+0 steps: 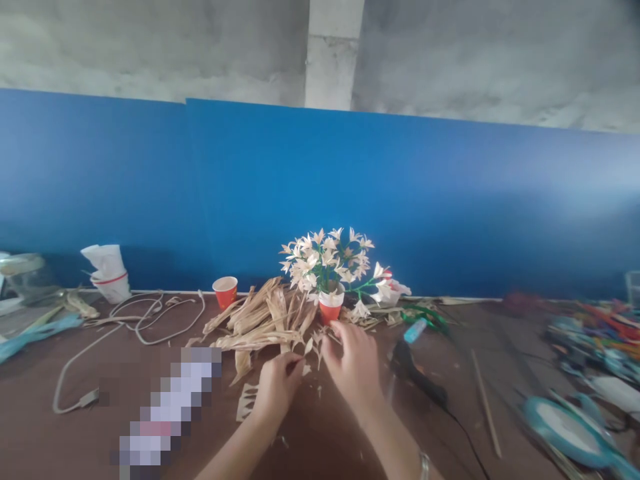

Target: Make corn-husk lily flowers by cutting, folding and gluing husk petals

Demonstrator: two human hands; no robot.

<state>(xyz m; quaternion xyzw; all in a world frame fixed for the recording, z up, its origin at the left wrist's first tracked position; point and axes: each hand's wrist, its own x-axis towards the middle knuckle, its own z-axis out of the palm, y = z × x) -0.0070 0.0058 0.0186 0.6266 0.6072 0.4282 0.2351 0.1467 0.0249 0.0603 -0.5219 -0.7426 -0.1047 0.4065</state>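
Observation:
My left hand [280,383] is closed in a pinch low over the table; whatever its fingertips hold is too small to make out. Close by on the right, my right hand [353,367] has its thumb and forefinger apart. Small pale petal-shaped husk pieces [309,346] lie between and just beyond both hands. A strip of husk with cut-out shapes [247,401] rests on the table beside my left wrist. Beyond the hands is a pile of dried husks [260,317]. White husk-like flowers [327,257] on green stems stand in a red paper cup [331,312].
Another red cup [225,292] stands behind the pile. A white cable [145,333] loops at left near a blurred-out object [170,413]. To the right lie a dark corded tool [420,377], a thin stick [486,403] and a blue ribbon roll [565,430]. A blue partition [250,187] closes the back.

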